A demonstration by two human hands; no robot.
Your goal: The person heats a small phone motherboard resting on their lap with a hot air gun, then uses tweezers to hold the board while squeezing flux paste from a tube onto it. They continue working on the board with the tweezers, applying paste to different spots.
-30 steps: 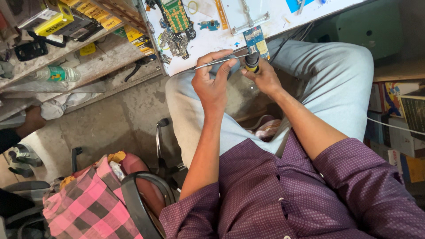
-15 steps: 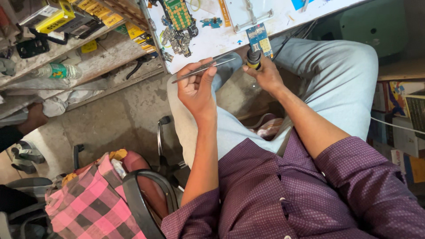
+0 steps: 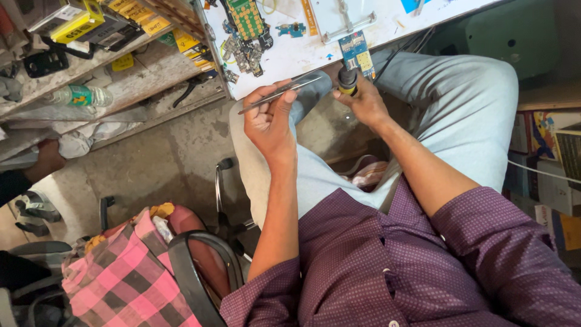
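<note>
My left hand (image 3: 270, 124) holds thin metal tweezers (image 3: 279, 94) that point toward the white worktable edge (image 3: 290, 60). My right hand (image 3: 362, 106) grips a small black and yellow tool (image 3: 347, 82) upright, just below a small blue circuit board (image 3: 356, 53) lying at the table edge. Both hands hover over my lap, above light blue trousers (image 3: 460, 115). A green circuit board with dark parts (image 3: 247, 27) lies on the table further left.
Shelves at the left carry yellow boxes (image 3: 78, 21), a plastic bottle (image 3: 78, 95) and black pliers (image 3: 192, 85). A pink checked cloth (image 3: 127, 278) lies over a chair at lower left. Another person's foot (image 3: 45, 158) shows at far left. Books (image 3: 544, 151) stand at right.
Both hands have moved apart a little and the view has shifted; the left hand with the tweezers has drawn leftward away from the right hand's tool.
</note>
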